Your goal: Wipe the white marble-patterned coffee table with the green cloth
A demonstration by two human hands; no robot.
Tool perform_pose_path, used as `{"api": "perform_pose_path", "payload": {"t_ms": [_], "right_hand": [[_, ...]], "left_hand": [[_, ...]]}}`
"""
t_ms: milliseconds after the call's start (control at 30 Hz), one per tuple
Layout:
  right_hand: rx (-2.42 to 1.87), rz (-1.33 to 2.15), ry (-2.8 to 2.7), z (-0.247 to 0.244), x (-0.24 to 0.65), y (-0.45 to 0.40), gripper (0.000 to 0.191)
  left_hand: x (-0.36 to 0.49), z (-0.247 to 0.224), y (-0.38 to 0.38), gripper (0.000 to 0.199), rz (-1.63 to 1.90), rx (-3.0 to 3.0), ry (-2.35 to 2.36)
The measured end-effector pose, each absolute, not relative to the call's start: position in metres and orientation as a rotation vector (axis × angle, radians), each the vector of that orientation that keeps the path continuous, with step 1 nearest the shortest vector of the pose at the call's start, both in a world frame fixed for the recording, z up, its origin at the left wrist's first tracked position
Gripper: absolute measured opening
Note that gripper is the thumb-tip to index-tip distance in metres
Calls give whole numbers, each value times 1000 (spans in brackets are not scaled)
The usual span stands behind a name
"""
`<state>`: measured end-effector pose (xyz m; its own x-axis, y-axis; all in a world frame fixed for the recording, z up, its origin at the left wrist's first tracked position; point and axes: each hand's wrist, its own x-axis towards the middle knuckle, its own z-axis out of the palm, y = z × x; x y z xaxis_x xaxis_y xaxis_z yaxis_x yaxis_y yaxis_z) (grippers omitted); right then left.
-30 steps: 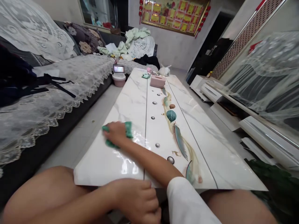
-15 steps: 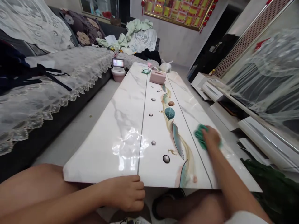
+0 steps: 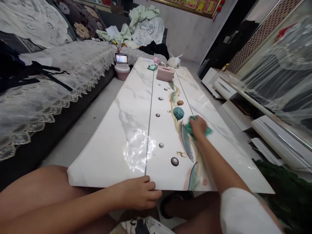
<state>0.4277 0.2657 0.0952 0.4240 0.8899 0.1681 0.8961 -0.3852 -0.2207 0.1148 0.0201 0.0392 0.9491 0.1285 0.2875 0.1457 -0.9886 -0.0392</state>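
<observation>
My right hand (image 3: pixel 198 126) presses a green cloth (image 3: pixel 206 131) flat on a long white marble-look table (image 3: pixel 126 130), just right of the painted leaf strip that runs down its middle. The cloth shows at both sides of my fingers. My left hand (image 3: pixel 138 193) rests on the table's near edge, fingers curled over the rim, holding nothing. Wet sheen glistens on the left half of the tabletop (image 3: pixel 136 148).
A pink tissue box (image 3: pixel 165 73) and small items stand at the table's far end. A lace-covered sofa (image 3: pixel 48 84) runs along the left, with a floor gap between. A low white cabinet (image 3: pixel 268 130) lies to the right. A pink bin (image 3: pixel 122 70) sits by the sofa.
My right hand swept the green cloth from the table's left half to its right side, then back toward the leaf strip and farther up. My left hand shifted slightly along the near edge.
</observation>
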Motion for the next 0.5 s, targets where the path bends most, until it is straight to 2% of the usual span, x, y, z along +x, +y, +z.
{"api": "perform_pose_path", "payload": {"t_ms": [67,167,267,367,500], "right_hand": [[-2128,59,-1953,100,322,265,42],[-1739,187,-2329,92,172,230,30],[-1043,192,-2717,74,78,170,32],[-707,124,-2821,63,63,128,35],[-691,57,-2894,71,140,154,29]], "left_hand": [[114,38,20,16,-456,-3036,-211],[114,36,20,15,-477,-3040,-205],[114,35,19,13,-448,-3043,-219],[114,35,19,11,-425,-3039,-225],[113,33,19,13,-441,-3035,-208]]}}
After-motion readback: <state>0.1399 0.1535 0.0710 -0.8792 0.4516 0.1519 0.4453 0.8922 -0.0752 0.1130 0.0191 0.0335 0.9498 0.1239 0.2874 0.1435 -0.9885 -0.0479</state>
